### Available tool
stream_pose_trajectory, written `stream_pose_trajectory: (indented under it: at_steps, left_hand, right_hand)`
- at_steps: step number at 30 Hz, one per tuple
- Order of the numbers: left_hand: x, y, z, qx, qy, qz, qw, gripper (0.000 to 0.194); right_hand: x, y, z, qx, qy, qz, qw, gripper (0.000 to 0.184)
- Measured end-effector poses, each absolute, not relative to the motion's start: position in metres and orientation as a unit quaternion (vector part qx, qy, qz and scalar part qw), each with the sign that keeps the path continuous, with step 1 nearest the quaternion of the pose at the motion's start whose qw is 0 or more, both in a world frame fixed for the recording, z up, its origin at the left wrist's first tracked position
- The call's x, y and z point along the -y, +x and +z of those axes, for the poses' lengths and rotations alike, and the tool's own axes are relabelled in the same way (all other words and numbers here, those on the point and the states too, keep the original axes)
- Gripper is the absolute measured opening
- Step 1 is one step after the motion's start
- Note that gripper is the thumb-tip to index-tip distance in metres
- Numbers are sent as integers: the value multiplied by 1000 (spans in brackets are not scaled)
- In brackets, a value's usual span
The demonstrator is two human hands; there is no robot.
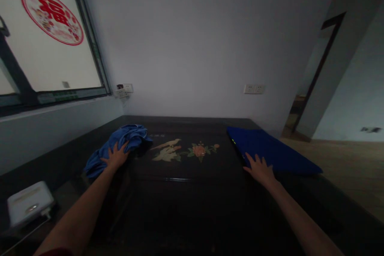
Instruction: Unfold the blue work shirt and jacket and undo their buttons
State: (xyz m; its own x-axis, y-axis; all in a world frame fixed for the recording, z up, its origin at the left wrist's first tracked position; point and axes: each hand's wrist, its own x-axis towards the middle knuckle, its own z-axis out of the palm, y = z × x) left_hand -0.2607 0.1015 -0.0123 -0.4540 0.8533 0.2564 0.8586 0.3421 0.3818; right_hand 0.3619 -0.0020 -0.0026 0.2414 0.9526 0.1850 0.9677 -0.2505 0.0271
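Note:
A crumpled blue cloth point(103, 153), perhaps a garment, lies in a heap on the left of the dark tabletop point(192, 208). Resting on its near right side is my left hand point(116, 157), fingers spread. On the right lies a flat, dark blue panel or folded sheet point(270, 148) with a small yellow-green mark on its left edge. My right hand point(260, 170) touches its near left corner, fingers spread and palm down. Between the hands, the tabletop carries a painted bird and flower design point(186, 151).
A white box-shaped device point(30, 200) with a cable sits at the near left. Behind the table stands a plain wall with sockets point(254, 89) and, at left, a plugged adapter point(121, 93). A window point(60, 48) with a red round sticker is on the left; a doorway opens at right.

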Motion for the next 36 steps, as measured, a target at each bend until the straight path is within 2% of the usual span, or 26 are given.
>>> stream_pose_trajectory:
  at_steps: [4,7,9,11,13,15,18,20,23,27,31,36]
  left_hand:
    - [-95,-262,-8,824,-514,-240,11,56]
    - [-86,-244,-1,812,-515,-267,63,56]
    - [-82,-226,7,779,-535,-308,107,58]
    - [-80,-206,19,732,-556,-379,106,56]
    - [-79,-182,33,679,-561,-473,12,49]
    - [-77,-154,42,600,-553,-557,-156,41]
    - [-68,-104,38,493,-540,-589,-344,32]
    - [-59,-72,24,459,-592,-560,-354,27]
    - [-45,-40,-3,425,-708,-481,-295,18]
    - [-35,-32,-23,410,-784,-403,-234,19]
    - [-42,-39,-25,439,-750,-421,-259,23]
    - [-59,-45,-26,493,-640,-478,-344,33]
  right_hand:
    - [-4,368,-11,613,-785,-76,53,55]
    - [-7,371,-11,619,-781,-74,46,49]
    - [-10,373,-10,624,-778,-66,36,45]
    - [-12,374,-9,625,-777,-54,48,44]
    - [-15,374,-7,624,-777,-45,75,44]
    - [-21,371,-4,621,-777,-38,98,44]
    - [-34,357,3,604,-788,-24,118,44]
    - [-43,342,8,593,-794,-15,132,44]
    - [-48,308,14,602,-785,-8,143,44]
    - [-35,253,21,643,-757,-3,118,45]
    - [-2,200,32,720,-690,-14,69,45]
    - [64,144,39,798,-601,-25,37,41]
